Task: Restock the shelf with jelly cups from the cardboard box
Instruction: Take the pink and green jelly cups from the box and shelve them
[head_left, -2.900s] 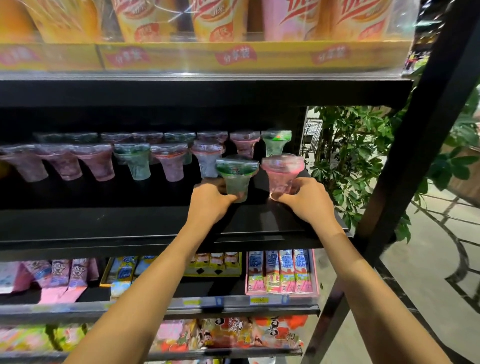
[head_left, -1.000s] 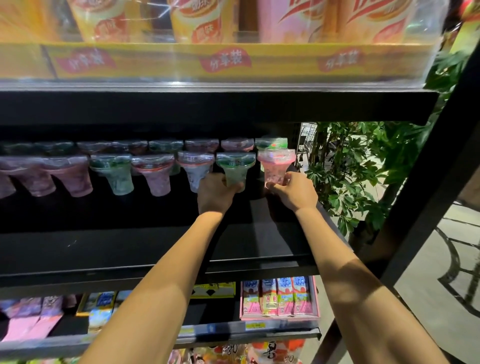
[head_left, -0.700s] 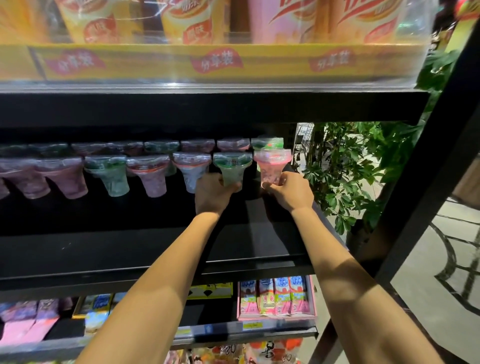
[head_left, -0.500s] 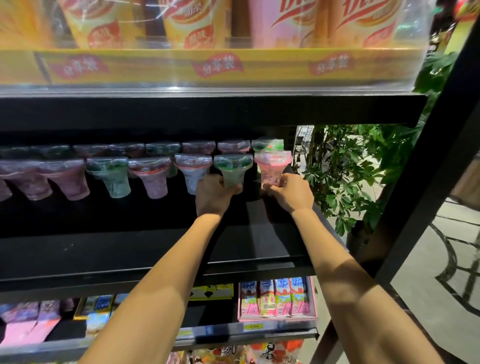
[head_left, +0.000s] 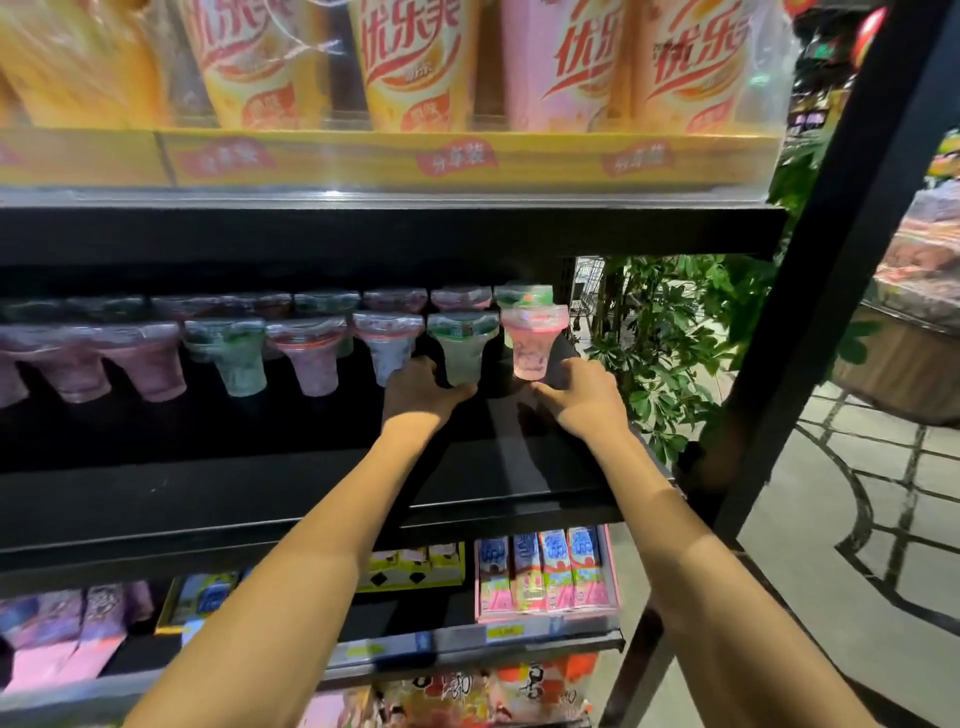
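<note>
Head view is showing the black metal shelf (head_left: 208, 493) stretching across in front of me. Along its back the clear plastic jelly cups with sealed film lids (head_left: 234, 353) are standing upright in two rows, wide tops up and narrow feet down. At the far left the front-row cups are holding purple jelly and are looking blurred at the picture's edge. Next to them a green one, a reddish one and a pale clear one are standing.

Just right of the pale cup, my left grip (head_left: 421, 397) is resting at the back of the shelf. Its thumb and fingers are curling round the narrow foot of the green-lidded jelly cup (head_left: 460, 345), which is standing on the shelf in the front row. Just beside that, at the right end of the row, the pink jelly cup (head_left: 532, 340) is also standing upright, near the shelf's right edge. My right grip (head_left: 584, 402) is lying low in front of it, fingers apart and fairly straight, with only the fingertips touching the cup's foot.

Beyond the shelf's end a leafy green plant (head_left: 670, 332) is showing, and the black slanting frame post (head_left: 831, 260) is crossing beside it. Above, tall yellow and pink drink cups (head_left: 405, 62) are filling the upper shelf.
</note>
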